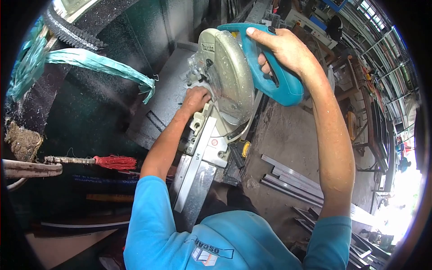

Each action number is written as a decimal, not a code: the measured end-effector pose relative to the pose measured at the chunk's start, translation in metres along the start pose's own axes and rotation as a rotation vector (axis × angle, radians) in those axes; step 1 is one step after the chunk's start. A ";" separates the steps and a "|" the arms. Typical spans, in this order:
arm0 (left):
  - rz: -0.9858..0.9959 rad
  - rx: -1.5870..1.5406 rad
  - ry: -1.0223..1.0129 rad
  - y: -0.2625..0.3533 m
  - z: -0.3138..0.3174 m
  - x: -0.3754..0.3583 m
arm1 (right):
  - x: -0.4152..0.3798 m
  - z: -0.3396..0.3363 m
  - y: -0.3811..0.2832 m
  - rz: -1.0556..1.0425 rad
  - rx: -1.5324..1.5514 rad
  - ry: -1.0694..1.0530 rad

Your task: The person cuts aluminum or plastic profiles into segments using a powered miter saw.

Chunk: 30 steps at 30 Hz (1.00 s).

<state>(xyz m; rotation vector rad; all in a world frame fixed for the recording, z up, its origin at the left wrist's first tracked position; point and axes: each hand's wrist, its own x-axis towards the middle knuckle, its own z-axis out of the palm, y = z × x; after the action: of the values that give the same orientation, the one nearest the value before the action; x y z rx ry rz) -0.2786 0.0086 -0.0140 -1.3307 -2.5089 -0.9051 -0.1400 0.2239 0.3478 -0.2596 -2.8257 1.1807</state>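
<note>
A miter saw (pixel 230 72) with a pale metal blade guard and a teal motor handle (pixel 286 85) stands in front of me. My right hand (pixel 283 48) is wrapped around that handle, the thumb on top. My left hand (pixel 196 99) is closed beside the guard, behind the saw's fence. Its fingertips are partly hidden, and what they grip does not show. A long silvery metal bar (pixel 194 166) lies along the saw's base, its far end reaching towards the guard. The blade itself is covered by the guard.
A yellow and black tape measure (pixel 245 149) sits right of the saw base. Several metal profiles (pixel 292 180) lie on the floor at right. A red-bristled brush (pixel 114 162) and a teal plastic strip (pixel 96 62) are at left. Racks of long bars (pixel 387 63) stand at far right.
</note>
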 end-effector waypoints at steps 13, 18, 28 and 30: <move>-0.673 0.266 0.179 -0.043 -0.090 -0.044 | -0.004 0.000 -0.006 -0.015 -0.036 0.021; -0.103 0.209 -0.001 0.003 -0.040 -0.015 | -0.003 0.002 -0.002 -0.010 -0.014 0.028; -0.063 0.288 -0.050 0.010 -0.015 0.005 | -0.001 0.004 -0.001 -0.037 0.000 0.049; -0.071 0.284 -0.038 0.011 -0.015 0.003 | -0.004 0.003 -0.004 -0.027 -0.017 0.053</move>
<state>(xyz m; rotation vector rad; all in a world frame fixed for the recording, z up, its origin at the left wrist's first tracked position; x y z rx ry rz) -0.2735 0.0061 0.0040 -1.1858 -2.6066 -0.5130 -0.1370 0.2186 0.3485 -0.2494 -2.7865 1.1278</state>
